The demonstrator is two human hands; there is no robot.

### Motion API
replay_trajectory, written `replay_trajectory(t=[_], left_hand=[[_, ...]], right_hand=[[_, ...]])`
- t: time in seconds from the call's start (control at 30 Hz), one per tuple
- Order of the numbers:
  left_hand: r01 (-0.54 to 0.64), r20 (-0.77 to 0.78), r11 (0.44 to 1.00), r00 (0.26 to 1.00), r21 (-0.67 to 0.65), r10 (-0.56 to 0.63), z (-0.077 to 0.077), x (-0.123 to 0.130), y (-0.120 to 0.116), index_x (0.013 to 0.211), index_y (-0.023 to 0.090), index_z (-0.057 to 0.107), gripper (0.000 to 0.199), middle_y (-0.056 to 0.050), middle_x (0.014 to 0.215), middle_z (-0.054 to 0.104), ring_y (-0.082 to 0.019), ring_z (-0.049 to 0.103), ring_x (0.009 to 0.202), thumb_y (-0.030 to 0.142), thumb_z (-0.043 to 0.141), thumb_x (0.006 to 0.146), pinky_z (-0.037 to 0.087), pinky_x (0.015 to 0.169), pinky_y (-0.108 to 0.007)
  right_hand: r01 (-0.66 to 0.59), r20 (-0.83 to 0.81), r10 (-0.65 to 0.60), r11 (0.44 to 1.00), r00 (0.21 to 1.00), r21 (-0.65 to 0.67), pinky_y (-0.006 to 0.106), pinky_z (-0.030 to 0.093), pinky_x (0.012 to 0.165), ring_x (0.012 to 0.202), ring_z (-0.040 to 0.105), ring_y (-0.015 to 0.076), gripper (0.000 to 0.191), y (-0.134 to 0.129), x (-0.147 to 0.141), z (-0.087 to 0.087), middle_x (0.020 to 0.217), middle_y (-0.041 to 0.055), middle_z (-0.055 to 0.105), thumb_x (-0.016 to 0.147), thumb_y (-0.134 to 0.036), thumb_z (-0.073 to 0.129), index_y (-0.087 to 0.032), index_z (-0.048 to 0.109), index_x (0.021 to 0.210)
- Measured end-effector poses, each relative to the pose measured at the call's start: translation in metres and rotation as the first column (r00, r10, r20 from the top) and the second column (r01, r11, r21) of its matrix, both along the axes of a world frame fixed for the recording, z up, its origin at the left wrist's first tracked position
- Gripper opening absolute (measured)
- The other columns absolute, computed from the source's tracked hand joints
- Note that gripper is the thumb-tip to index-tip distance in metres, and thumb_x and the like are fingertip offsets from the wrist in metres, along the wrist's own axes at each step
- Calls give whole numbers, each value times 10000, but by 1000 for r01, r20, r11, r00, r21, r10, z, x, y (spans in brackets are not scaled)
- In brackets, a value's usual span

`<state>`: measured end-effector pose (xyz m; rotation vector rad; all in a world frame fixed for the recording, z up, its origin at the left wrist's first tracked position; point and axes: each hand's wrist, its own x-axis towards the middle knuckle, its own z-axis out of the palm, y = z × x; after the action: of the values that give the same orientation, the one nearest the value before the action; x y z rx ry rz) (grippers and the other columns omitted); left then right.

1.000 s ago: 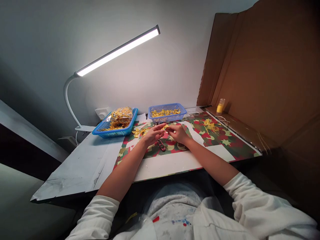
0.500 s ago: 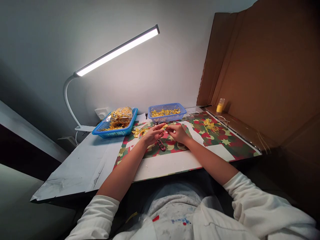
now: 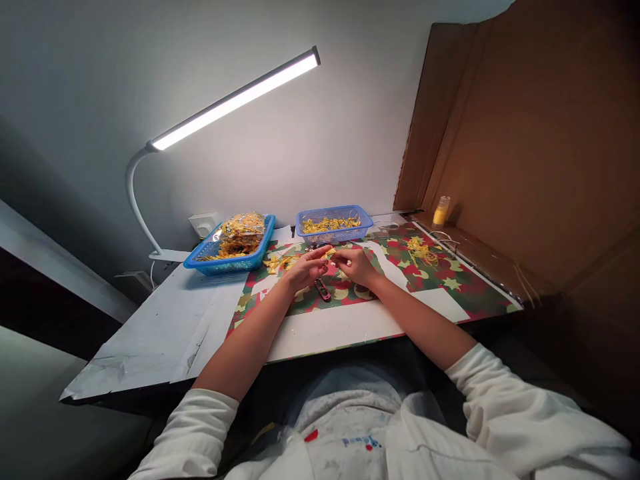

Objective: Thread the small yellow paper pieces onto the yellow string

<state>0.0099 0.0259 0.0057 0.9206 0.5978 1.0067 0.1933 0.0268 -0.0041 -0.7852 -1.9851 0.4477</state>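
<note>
Above the middle of the patterned table, my left hand (image 3: 309, 268) pinches a small yellow ribbon-like piece (image 3: 329, 253) between thumb and fingers. My right hand (image 3: 356, 267) meets it from the right, fingertips closed at the same piece; its exact shape is too small to tell. Below the hands lies a dark reddish tool with holes in it (image 3: 323, 290), partly covered by my left hand. Several loose yellow pieces (image 3: 275, 264) rest on the table just left of my left hand.
A blue basket (image 3: 225, 267) with yellow pieces and a clear bag stands at the left. Behind my hands is a purple-blue basket (image 3: 335, 235) of yellow pieces. Yellow strings (image 3: 421, 252) and a small yellow bottle (image 3: 441, 212) are at the right. A lamp (image 3: 235, 100) hangs above.
Both hands stay almost in the same place, still closed at the yellow piece. The camera view has shifted very slightly.
</note>
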Motion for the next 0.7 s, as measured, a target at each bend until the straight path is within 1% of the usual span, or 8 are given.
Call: replay_trajectory(t=[0.2,0.4,0.57,0.7], left_hand=[[2,13,1000,1000,-12,-2,3,0,-2,1019,151,703,389,-29,793,664,-53,575,624,-11,679,666,490,606,-160],[14,21,1000,1000,-6,-14,1,0,0,1032,140,694,399,-29,787,657,-46,570,604,-13,687,664,489,601,-164],[14,24,1000,1000,4,-14,0,0,0,1016,148,701,396,-36,842,667,-48,571,619,-17,686,656,481,594,-163],[7,26,1000,1000,-9,-7,0,1,-1,1001,155,707,389,-33,836,671,-46,564,615,-28,670,660,476,600,-161]], right_hand=[[4,5,-4,1000,1000,11,249,403,595,629,542,131,172,1,0,-1,712,22,664,799,-159,500,-187,656,735],[0,9,-1,1000,1000,4,245,395,587,623,534,128,172,0,0,0,698,16,656,804,-182,501,-190,655,727],[1,-9,-1,1000,1000,-8,247,393,587,614,520,127,170,1,-1,-2,698,16,649,807,-188,499,-190,659,749],[-8,-27,8,1000,1000,-11,247,394,588,607,505,124,165,1,-1,-3,691,16,641,807,-190,496,-186,650,749]])
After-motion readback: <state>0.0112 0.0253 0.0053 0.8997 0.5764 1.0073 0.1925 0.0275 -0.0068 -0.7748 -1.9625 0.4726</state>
